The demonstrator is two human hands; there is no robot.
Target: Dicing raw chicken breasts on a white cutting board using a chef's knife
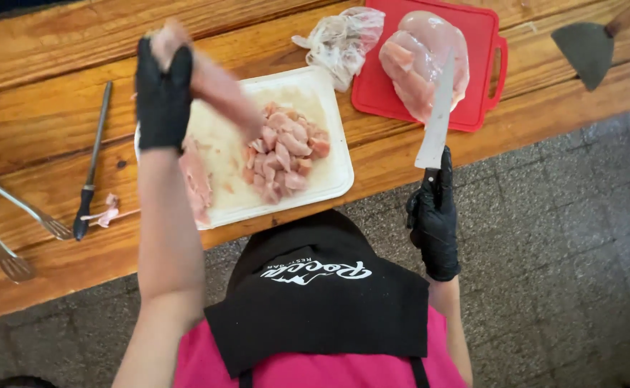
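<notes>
The left hand, in a black glove, was clenched around a long strip of raw chicken, lifted above the white tray; the strip was blurred, so its exact shape was hard to tell. The tray sat at the near edge of the wooden counter and held a pile of chicken cubes. The right hand, also gloved, gripped a knife by its handle, blade pointing toward a red cutting board near the far edge, where a whole chicken breast lay. A sharpening steel lay left of the tray.
</notes>
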